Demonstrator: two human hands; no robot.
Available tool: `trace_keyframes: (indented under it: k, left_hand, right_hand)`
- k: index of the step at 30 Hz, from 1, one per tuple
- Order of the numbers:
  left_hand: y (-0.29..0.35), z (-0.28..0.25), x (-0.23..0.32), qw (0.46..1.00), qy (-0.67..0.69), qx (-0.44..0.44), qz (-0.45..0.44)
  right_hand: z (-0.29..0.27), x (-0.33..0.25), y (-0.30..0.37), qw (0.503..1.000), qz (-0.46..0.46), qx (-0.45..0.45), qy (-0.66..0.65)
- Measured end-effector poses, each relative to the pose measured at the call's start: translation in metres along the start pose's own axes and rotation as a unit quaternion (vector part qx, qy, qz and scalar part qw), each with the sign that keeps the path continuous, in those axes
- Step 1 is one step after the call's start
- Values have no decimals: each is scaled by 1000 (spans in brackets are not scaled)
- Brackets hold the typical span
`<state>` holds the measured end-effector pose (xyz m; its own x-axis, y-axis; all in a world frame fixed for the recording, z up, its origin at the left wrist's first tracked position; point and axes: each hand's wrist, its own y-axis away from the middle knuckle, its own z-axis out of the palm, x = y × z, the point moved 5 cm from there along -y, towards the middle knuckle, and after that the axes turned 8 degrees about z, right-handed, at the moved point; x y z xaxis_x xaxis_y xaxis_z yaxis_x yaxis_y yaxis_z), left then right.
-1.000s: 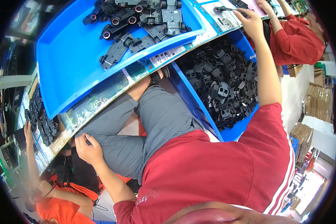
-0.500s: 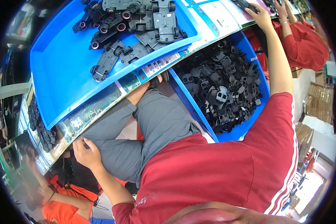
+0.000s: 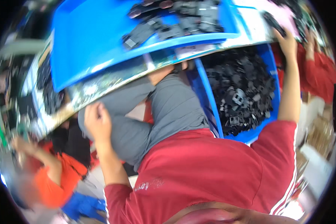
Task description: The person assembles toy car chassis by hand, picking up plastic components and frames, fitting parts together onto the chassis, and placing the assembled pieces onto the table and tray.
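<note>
Bench (image 3: 252, 24), pale-topped, bears a rectangular blue plastic tray (image 3: 89, 41) of dark grey car-shaped pieces (image 3: 142, 34); by its near edge sits a blue plastic bin (image 3: 210, 97) of small black parts (image 3: 244, 89). The left hand (image 3: 98, 121) curls near that edge, its grip I cannot tell; the right hand (image 3: 288, 43) pinches one end of an elongated black piece (image 3: 274, 24) over the bench, right of the tray.

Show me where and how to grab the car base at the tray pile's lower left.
Likely by its long edges near the lower-left end, from above and the left: the car base is long and flat, that end juts onto bare tray, and its other end meets the pile.
</note>
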<state>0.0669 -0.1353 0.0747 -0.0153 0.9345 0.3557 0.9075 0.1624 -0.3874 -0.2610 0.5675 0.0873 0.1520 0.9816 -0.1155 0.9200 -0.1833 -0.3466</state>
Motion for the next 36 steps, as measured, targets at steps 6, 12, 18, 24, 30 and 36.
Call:
trace_keyframes:
  k: [6,12,18,24,30,36]
  left_hand:
    - [-2,54,88,932,353,-78,24]
    - [29,118,149,683,697,-185,-115]
    - [40,88,102,647,729,-49,-219]
    - [58,12,2,652,681,109,-316]
    - [73,-53,-85,708,613,188,-298]
    - [75,-36,-87,658,676,148,-298]
  right_hand:
    - [-78,-84,128,906,89,-30,-413]
    - [-79,-283,283,855,-59,-169,-487]
    - [-71,-391,343,828,-281,-172,-453]
    - [-67,-447,373,765,-416,-248,-425]
    - [35,-420,412,798,-411,-339,-282]
    - [19,-456,408,754,-295,-366,-459]
